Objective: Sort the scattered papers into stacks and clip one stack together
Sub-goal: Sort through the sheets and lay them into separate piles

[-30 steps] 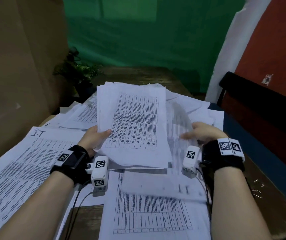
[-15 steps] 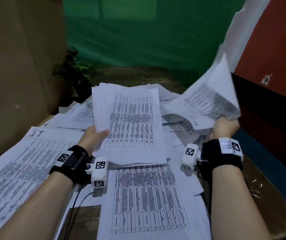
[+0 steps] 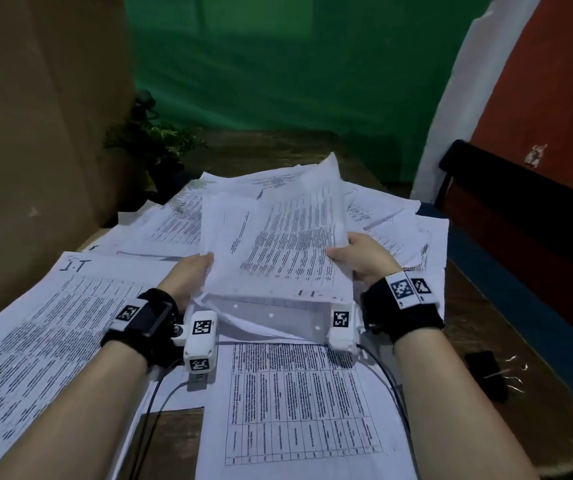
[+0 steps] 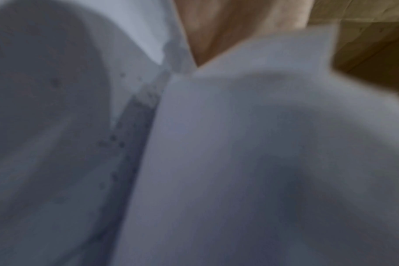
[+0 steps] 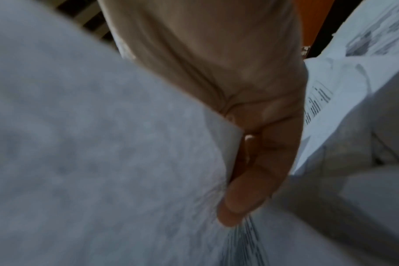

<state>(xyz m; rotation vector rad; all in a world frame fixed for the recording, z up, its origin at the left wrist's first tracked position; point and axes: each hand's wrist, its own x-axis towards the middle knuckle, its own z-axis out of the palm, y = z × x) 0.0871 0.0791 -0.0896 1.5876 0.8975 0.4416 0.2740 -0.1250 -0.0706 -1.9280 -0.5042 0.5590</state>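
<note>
A stack of printed sheets (image 3: 278,251) is held above the table between both hands. My left hand (image 3: 191,271) grips its left edge, thumb on top. My right hand (image 3: 354,258) grips the right edge, laying a tilted sheet on the pile. In the right wrist view the fingers (image 5: 251,180) curl under the paper (image 5: 103,162). The left wrist view is filled by blurred paper (image 4: 239,162) with a bit of palm (image 4: 216,36). More printed sheets lie on the table: one large sheet (image 3: 35,358) at the left, one (image 3: 299,403) in front of me, several scattered (image 3: 396,216) behind.
A black binder clip (image 3: 486,374) and metal clips (image 3: 515,375) lie on the wooden table (image 3: 520,427) at the right. A small plant (image 3: 157,140) stands at the back left by a brown wall. A dark chair frame (image 3: 520,209) stands at the right.
My right hand lifted a sheet from the right side, swung it up, and has now brought it onto the stack in my left hand. The left hand kept its hold.
</note>
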